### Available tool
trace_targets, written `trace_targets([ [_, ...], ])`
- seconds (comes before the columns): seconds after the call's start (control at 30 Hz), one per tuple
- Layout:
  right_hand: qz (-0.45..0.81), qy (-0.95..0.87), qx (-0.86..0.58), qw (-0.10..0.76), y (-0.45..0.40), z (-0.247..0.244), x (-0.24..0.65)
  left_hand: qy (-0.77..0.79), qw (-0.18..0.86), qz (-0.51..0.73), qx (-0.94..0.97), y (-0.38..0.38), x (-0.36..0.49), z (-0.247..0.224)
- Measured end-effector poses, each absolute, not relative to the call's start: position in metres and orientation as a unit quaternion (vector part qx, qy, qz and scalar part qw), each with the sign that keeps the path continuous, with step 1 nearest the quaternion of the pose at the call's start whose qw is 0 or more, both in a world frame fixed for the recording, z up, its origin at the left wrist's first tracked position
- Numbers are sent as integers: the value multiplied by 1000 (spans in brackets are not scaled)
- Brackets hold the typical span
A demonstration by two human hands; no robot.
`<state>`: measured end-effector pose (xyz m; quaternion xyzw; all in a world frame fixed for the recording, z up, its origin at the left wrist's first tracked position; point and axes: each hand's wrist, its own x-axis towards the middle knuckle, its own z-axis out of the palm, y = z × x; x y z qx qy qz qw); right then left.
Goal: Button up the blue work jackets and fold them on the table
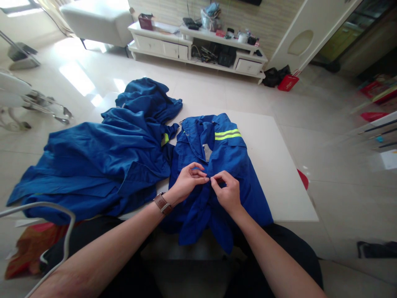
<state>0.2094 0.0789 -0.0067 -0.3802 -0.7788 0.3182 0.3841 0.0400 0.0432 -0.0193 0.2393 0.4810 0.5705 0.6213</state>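
A blue work jacket (229,155) with a yellow and silver reflective stripe lies on the white table, its lower part hanging over the near edge. My left hand (187,181), with a brown-strapped watch (162,203) on the wrist, pinches the jacket's front edge between thumb and fingers. Right beside it my right hand (227,190) pinches the same front edge, fingertips almost meeting the left ones. Whatever small part lies between the fingertips is hidden. To the left, a heap of blue work clothing (108,153) is spread loosely, a bit of yellow stripe showing.
Bare tabletop of the white table (279,174) shows on the right. A grey cable or tube (70,231) curves at lower left above red-brown cloth (27,252). Beyond stand a white TV cabinet (173,49), a pale seat (97,20) and a red bag (288,82).
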Motion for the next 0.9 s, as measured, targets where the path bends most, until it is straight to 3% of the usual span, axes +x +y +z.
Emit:
trace_targets([
  [0.23,303,-788,-370,388,75,-11,208,493,681,488,236,39,34,-17],
  [0.9,322,-805,-327,377,83,-10,210,476,639,550,249,42,34,-16],
])
